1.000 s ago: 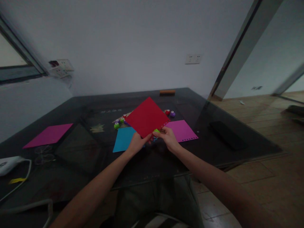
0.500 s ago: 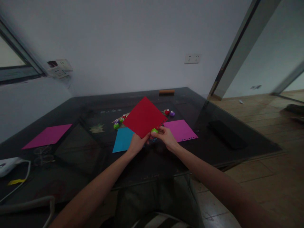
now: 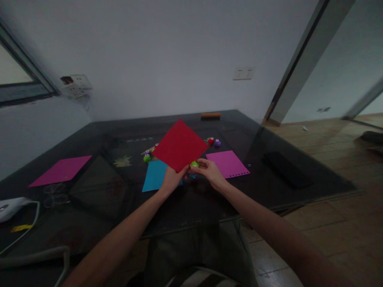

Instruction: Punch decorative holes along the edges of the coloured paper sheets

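Observation:
My left hand [image 3: 173,178] pinches the lower corner of a red sheet of paper [image 3: 180,145], which is raised above the table and has punched holes along one edge. Close beside it, my right hand [image 3: 209,170] is closed on a small green ball-shaped piece [image 3: 194,164], held near the sheet's lower right edge. Under the left hand lies a blue sheet [image 3: 154,175]. A pink sheet with holes [image 3: 227,163] is right of the right hand. Behind the red sheet, several round pieces with eyes show, including a green one [image 3: 147,158] and a purple one [image 3: 217,142].
The dark table [image 3: 191,215] meets the wall at the back. A magenta sheet [image 3: 61,170] lies at left, near a white device with a cord [image 3: 12,208]. On the right is a black flat object [image 3: 287,169]; an orange-brown bar [image 3: 210,115] lies at the back.
The red sheet has shifted slightly left and up in my left hand. My right hand still holds the green piece in nearly the same place.

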`<state>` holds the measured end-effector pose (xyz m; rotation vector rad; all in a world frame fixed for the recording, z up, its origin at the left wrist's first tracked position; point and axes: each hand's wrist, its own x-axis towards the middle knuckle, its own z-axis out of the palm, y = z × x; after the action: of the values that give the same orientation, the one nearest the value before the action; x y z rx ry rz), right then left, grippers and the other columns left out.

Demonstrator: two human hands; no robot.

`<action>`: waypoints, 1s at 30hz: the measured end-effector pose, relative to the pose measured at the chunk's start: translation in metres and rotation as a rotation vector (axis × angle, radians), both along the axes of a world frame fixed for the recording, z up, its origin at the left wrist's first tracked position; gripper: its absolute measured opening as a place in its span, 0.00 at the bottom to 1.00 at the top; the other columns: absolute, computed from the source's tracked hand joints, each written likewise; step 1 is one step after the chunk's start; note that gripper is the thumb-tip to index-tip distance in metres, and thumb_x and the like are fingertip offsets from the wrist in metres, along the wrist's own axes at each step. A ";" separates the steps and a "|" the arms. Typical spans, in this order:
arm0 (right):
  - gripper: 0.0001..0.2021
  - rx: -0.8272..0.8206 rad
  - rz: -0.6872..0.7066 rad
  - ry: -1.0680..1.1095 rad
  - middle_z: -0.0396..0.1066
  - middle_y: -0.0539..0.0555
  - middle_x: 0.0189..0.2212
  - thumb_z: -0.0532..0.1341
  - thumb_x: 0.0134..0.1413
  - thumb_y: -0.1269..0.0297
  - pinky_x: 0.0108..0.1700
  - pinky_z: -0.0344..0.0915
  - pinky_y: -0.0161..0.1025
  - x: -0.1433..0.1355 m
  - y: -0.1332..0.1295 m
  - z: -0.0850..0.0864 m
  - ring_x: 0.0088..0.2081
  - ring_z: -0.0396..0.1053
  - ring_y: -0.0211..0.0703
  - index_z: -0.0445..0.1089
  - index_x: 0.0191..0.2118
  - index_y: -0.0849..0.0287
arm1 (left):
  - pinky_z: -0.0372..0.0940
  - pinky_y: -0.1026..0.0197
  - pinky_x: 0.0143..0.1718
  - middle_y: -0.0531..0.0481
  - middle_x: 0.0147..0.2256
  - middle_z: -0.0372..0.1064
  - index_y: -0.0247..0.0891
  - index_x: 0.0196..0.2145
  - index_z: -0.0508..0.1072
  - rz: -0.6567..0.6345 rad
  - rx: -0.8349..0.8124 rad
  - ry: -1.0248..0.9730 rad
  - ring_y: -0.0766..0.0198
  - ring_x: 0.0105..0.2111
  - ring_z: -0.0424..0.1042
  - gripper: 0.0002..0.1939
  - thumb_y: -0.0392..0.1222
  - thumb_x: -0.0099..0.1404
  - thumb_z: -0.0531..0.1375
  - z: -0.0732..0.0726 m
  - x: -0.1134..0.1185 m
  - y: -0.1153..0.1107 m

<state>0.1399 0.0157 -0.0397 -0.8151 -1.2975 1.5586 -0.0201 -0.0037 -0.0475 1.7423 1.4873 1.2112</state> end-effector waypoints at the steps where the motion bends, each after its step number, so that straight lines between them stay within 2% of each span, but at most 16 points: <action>1: 0.20 0.001 0.000 -0.008 0.74 0.55 0.34 0.70 0.32 0.59 0.42 0.67 0.43 0.000 0.000 0.000 0.35 0.72 0.44 0.72 0.36 0.60 | 0.62 0.62 0.28 0.51 0.18 0.68 0.36 0.25 0.71 -0.008 0.010 -0.012 0.63 0.21 0.68 0.15 0.48 0.60 0.54 0.000 0.000 0.000; 8: 0.20 -0.028 0.085 -0.014 0.74 0.56 0.38 0.67 0.40 0.56 0.45 0.66 0.44 0.004 0.003 0.000 0.39 0.72 0.44 0.71 0.41 0.58 | 0.62 0.61 0.29 0.50 0.19 0.68 0.36 0.21 0.69 0.028 0.011 -0.037 0.62 0.22 0.68 0.16 0.50 0.60 0.55 -0.001 -0.003 0.002; 12: 0.17 -0.048 0.118 0.011 0.74 0.56 0.38 0.64 0.44 0.54 0.46 0.66 0.43 0.006 0.004 0.000 0.39 0.73 0.43 0.71 0.39 0.59 | 0.63 0.61 0.30 0.51 0.17 0.66 0.37 0.19 0.67 0.028 0.016 -0.027 0.63 0.21 0.67 0.16 0.49 0.60 0.55 0.001 -0.004 0.002; 18: 0.18 -0.095 0.163 0.059 0.75 0.58 0.35 0.59 0.50 0.49 0.45 0.67 0.43 0.011 0.008 0.002 0.37 0.74 0.44 0.70 0.37 0.60 | 0.62 0.61 0.28 0.49 0.18 0.67 0.35 0.23 0.72 0.009 -0.012 -0.049 0.62 0.22 0.68 0.16 0.49 0.60 0.54 0.004 -0.006 0.001; 24: 0.21 -0.172 0.139 0.068 0.74 0.61 0.35 0.52 0.57 0.48 0.47 0.66 0.45 0.014 0.016 -0.001 0.37 0.73 0.45 0.70 0.35 0.63 | 0.62 0.62 0.27 0.48 0.19 0.69 0.35 0.25 0.73 0.014 -0.029 -0.052 0.63 0.22 0.68 0.16 0.49 0.60 0.54 0.002 -0.007 0.004; 30: 0.20 -0.151 0.080 0.015 0.74 0.60 0.36 0.51 0.58 0.50 0.49 0.65 0.47 0.015 0.016 0.002 0.38 0.73 0.45 0.71 0.35 0.62 | 0.61 0.63 0.26 0.48 0.19 0.69 0.35 0.25 0.74 0.012 -0.026 -0.069 0.63 0.21 0.68 0.17 0.50 0.60 0.54 0.002 -0.007 0.005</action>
<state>0.1553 0.0322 -0.0377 -0.8525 -1.2262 1.7399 -0.0274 0.0010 -0.0459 1.6602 1.4692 1.2399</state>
